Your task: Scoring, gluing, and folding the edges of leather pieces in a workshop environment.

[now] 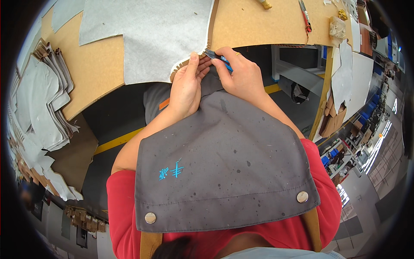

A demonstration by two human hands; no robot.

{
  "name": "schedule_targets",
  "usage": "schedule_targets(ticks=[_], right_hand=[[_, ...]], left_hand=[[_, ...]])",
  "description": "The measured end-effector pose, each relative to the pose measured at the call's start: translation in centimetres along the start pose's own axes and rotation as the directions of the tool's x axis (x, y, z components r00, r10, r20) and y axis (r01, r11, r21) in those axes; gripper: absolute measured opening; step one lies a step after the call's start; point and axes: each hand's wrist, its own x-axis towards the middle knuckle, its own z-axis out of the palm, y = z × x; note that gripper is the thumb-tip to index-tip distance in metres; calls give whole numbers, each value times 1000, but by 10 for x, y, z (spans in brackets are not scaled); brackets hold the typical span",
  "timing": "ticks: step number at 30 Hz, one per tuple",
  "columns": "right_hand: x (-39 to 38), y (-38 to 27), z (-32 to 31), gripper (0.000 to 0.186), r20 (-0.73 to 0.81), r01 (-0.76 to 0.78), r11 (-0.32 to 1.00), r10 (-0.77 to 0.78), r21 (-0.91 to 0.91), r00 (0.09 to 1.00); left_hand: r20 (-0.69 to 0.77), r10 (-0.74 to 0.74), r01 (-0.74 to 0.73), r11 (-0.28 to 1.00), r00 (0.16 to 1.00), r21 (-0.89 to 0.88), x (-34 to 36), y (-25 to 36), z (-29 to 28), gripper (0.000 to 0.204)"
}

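A large pale grey sheet (155, 39) lies over the table edge, with a brown margin along its right side and curved lower corner. Short cuts or folds show along that curve. My left hand (186, 86) pinches the sheet at the curved edge, thumb on top and fingers underneath. In my right hand (242, 75) are small blue-handled snips (227, 65), their dark tip against the brown margin beside my left fingertips. The right fingers partly hide the handles, so I cannot tell whether the blades are apart.
The wooden table (258, 30) carries a red-and-black craft knife (305, 17) and a translucent lump (337, 27) at the far right. Stacked grey cut pieces (43, 90) hang at the left. More sheets (343, 73) hang at the right. A dark apron (224, 159) covers my front.
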Motion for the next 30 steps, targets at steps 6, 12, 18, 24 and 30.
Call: schedule_targets(ticks=[6,12,18,24,30], right_hand=[[4,-1,-4,11,24,21,999,-20,-33,1000],[3,4,-4,12,29,-6,1000,7,-28,1000],[-2,-1,-2,16,11,-15,999,15,28,1000],[-1,-1,3,15,22,-25,999,26,-26,999],[-2,-1,7,13,-12,12,998,-13,-56,1000]], left_hand=[[-13,0,1,999,1000,50,0,1,2,41],[-10,-8,9,997,1000,74,0,3,4,42],[15,-4,3,999,1000,49,2,-1,-3,39],[43,-9,7,999,999,47,3,-1,-3,39],[16,-36,35,997,999,64,3,1,0,41]])
